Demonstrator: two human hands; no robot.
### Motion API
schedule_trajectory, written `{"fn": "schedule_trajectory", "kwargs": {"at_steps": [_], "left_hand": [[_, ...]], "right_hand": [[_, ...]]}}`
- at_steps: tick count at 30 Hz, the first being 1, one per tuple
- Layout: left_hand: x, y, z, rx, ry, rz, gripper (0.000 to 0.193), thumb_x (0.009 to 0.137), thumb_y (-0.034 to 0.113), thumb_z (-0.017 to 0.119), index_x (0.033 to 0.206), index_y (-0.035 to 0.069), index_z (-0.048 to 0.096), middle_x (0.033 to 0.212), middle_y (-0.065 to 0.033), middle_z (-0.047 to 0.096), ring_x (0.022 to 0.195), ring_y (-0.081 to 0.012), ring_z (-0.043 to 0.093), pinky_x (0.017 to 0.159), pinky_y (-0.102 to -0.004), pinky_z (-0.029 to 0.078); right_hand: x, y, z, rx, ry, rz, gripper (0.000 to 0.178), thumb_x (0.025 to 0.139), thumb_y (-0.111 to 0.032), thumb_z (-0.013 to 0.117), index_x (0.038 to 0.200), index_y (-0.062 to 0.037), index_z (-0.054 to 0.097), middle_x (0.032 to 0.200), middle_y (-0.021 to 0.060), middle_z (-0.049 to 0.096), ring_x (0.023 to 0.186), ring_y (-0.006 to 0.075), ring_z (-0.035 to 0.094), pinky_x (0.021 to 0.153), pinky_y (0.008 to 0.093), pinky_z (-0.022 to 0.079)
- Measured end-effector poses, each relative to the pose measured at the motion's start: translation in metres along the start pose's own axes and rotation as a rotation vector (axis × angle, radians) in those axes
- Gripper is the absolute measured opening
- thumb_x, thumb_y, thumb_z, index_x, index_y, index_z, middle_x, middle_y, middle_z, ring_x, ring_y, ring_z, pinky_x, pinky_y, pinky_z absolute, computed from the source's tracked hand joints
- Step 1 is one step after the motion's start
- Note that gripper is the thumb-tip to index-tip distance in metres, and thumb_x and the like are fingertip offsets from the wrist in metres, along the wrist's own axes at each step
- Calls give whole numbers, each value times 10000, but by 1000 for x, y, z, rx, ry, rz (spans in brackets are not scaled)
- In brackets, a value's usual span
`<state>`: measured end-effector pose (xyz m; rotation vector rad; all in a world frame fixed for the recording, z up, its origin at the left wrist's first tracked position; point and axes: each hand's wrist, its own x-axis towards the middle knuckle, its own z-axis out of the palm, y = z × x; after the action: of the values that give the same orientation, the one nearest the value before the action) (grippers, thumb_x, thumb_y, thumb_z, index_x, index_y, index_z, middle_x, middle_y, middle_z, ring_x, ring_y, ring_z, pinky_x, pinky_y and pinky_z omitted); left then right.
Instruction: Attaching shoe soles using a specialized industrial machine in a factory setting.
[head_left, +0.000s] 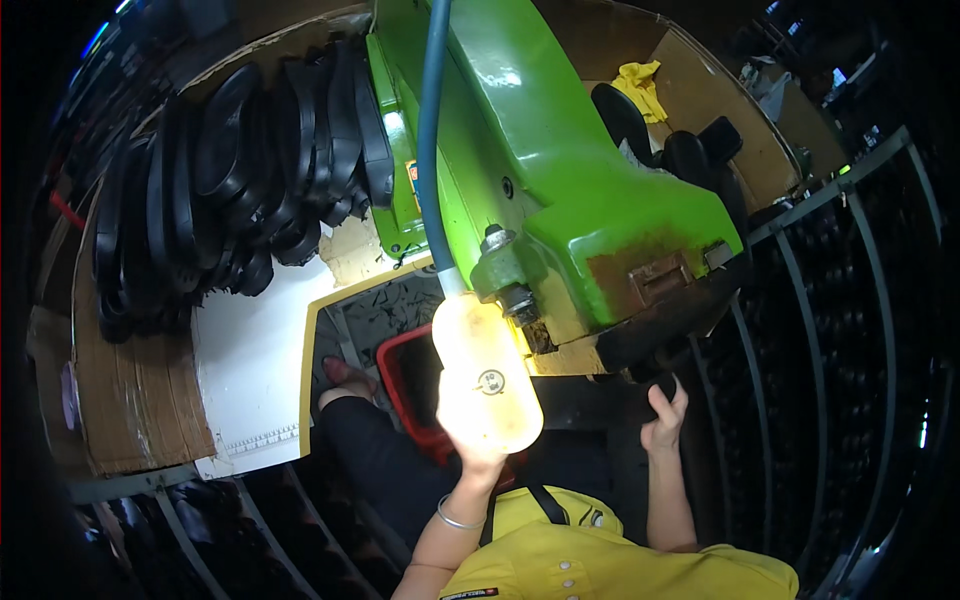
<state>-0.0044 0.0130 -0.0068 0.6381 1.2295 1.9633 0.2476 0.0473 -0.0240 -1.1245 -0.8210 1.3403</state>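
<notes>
A glowing oval work lamp (485,340) hangs on a blue-grey stalk (432,150) in front of a green machine (560,130). Behind and beside the lamp's left edge is my left hand (462,425), washed out by the glare; the lamp hides its fingers. My right hand (664,418) is raised by the machine's lower right corner, fingers curled in against a dark piece at their tips that I cannot make out. Rusty metal and a small roller (518,303) show at the machine's front end.
Black shoe soles (230,140) stand packed on the left, on cardboard over a white board (250,350). A red bin (388,385) is below, beside my leg. More black pieces and a yellow cloth (642,90) lie in a carton at right. Metal racks (800,300) flank me.
</notes>
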Motion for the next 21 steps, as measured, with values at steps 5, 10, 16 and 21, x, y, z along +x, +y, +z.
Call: {"fn": "schedule_trajectory", "kwargs": {"at_steps": [5, 10, 16, 21], "left_hand": [[-7, 11, -9, 217, 190, 232, 196, 829, 114, 662, 915, -9, 537, 865, -42, 543, 781, -117, 537, 731, -258, 454], [-8, -15, -17, 219, -5, 126, 219, 812, 86, 674, 961, -14, 547, 908, -63, 563, 826, -132, 567, 780, -274, 476], [3, 7, -2, -94, -20, -179, 268, 810, 59, 670, 1053, -12, 582, 964, -89, 615, 840, -174, 603, 760, -303, 498], [1, 28, -39, 265, -162, 181, 378, 724, 34, 662, 1065, -98, 566, 1033, -139, 629, 887, -178, 621, 813, -284, 495]], "right_hand": [[25, -24, 26, -121, -152, -24, 355, 769, -17, 663, 1107, 20, 562, 987, 62, 610, 908, 145, 589, 841, 265, 457], [27, -13, 12, 1, -153, 40, 314, 804, -43, 670, 1096, 6, 566, 996, 57, 607, 913, 148, 580, 839, 266, 451], [38, -38, 35, -69, -121, -90, 292, 794, -33, 654, 1071, 14, 575, 976, 62, 611, 900, 150, 581, 825, 261, 449], [57, -61, 76, -191, -267, -186, 261, 760, -66, 669, 996, 9, 586, 906, 44, 609, 831, 111, 563, 762, 244, 443]]}}
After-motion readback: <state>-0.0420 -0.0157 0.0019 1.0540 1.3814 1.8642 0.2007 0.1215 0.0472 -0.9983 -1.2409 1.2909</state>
